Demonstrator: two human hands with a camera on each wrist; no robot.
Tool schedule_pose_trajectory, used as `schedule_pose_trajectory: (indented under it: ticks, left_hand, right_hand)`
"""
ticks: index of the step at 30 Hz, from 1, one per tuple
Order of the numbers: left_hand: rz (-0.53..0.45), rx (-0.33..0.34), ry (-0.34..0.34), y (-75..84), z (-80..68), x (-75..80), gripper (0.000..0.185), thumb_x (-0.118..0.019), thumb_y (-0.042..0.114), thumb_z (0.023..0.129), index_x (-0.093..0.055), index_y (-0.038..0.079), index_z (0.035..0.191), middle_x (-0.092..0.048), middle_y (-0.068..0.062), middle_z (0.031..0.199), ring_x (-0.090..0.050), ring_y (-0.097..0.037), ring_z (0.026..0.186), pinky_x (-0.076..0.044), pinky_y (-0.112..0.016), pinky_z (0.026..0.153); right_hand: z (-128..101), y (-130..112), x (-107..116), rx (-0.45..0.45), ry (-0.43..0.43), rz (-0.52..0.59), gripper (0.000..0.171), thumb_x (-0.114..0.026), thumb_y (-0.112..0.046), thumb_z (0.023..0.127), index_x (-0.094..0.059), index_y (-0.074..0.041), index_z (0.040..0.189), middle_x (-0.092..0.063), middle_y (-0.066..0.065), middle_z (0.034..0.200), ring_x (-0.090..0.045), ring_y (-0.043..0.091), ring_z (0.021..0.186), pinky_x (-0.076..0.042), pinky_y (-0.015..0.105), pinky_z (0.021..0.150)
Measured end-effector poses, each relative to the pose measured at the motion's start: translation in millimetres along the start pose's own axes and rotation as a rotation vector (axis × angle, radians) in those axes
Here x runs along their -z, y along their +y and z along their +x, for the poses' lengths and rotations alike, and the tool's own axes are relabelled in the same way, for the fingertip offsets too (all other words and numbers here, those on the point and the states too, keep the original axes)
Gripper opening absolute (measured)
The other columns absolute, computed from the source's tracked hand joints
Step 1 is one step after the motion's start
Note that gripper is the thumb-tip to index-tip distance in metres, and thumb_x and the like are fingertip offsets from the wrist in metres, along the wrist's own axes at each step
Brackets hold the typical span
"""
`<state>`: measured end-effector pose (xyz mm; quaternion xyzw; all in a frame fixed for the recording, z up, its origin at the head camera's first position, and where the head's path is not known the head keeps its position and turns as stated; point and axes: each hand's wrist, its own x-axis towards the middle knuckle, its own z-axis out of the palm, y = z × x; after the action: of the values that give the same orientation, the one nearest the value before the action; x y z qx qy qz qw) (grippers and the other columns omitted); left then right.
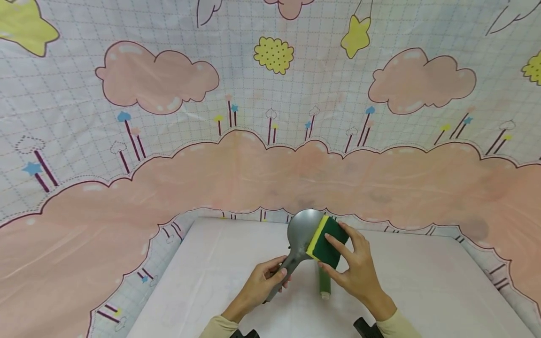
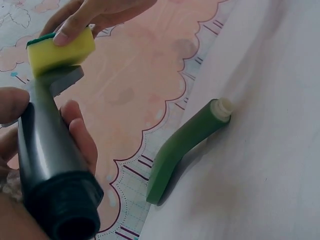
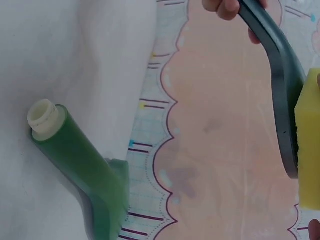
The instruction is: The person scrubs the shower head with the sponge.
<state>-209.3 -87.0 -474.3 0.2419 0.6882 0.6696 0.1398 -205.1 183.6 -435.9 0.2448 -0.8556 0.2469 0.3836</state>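
Note:
A grey handheld shower head [image 1: 305, 230] is raised above the white table, its handle sloping down toward the left. The left hand [image 1: 259, 284] grips that handle, thumb on top; the handle's open threaded end [image 2: 70, 215] shows in the left wrist view. The right hand [image 1: 357, 263] holds a sponge [image 1: 327, 239] by its edges, fingers spread over the green scouring side. The sponge's yellow side [image 3: 311, 145] lies against the shower head. Below, a green shower head [image 3: 75, 150] rests on the table, its pale threaded end showing; its far part is hidden in the head view.
The white tabletop [image 1: 203, 281] spreads around both hands. Behind it and along its sides hangs a cloth [image 1: 270, 178] printed with clouds and stars. Dark devices [image 1: 367, 327] sit by the wrists at the bottom of the head view.

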Motion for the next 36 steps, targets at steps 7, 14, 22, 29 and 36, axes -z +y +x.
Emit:
schedule_pose_trajectory:
  ticks: [7,14,22,29,36]
  left_hand:
    - [-0.008,-0.048,-0.068,-1.4,-1.5,4.7,0.044,-0.051,0.019,0.103,-0.047,0.008,0.145,-0.063,-0.013,0.094,-0.060,-0.008,0.071,-0.055,-0.025,0.059]
    - [-0.041,-0.073,-0.056,-1.3,-2.9,3.3,0.045,-0.054,0.018,0.102,-0.047,0.004,0.144,-0.063,-0.035,0.102,-0.060,-0.004,0.066,-0.048,-0.018,0.054]
    - [-0.051,-0.049,-0.056,-3.1,-1.9,2.9,0.043,-0.056,0.019,0.101,-0.051,0.011,0.143,-0.066,-0.010,0.094,-0.059,-0.004,0.069,-0.048,-0.018,0.056]
    - [-0.043,-0.046,-0.053,-3.5,-0.3,2.0,0.041,-0.053,0.021,0.102,-0.052,0.010,0.142,-0.066,-0.003,0.093,-0.059,-0.004,0.069,-0.049,-0.018,0.056]
    - [-0.049,-0.061,-0.038,-3.6,3.2,0.1,0.040,-0.051,0.022,0.103,-0.052,0.009,0.141,-0.066,-0.013,0.097,-0.060,-0.005,0.073,-0.050,-0.019,0.058]
  right_hand:
    - [2.5,5.3,2.7,0.023,0.029,0.013,0.066,-0.050,-0.071,0.088,-0.064,-0.021,0.129,-0.047,0.023,0.142,-0.045,0.041,0.125,-0.038,0.058,0.093]
    - [7.2,9.4,5.2,0.012,0.031,0.025,0.068,-0.051,-0.071,0.087,-0.063,-0.020,0.130,-0.046,0.024,0.142,-0.043,0.041,0.127,-0.039,0.061,0.094]
    - [9.7,14.2,6.5,-0.024,0.048,0.088,0.068,-0.056,-0.069,0.087,-0.064,-0.018,0.131,-0.044,0.026,0.144,-0.040,0.041,0.131,-0.037,0.065,0.095]
    - [8.1,13.8,5.6,-0.055,0.051,0.090,0.065,-0.061,-0.065,0.086,-0.064,-0.019,0.130,-0.044,0.021,0.146,-0.041,0.040,0.131,-0.045,0.061,0.092]
    - [8.2,7.5,3.6,-0.027,0.052,0.069,0.067,-0.055,-0.069,0.087,-0.064,-0.019,0.131,-0.044,0.021,0.147,-0.041,0.039,0.131,-0.045,0.062,0.092]
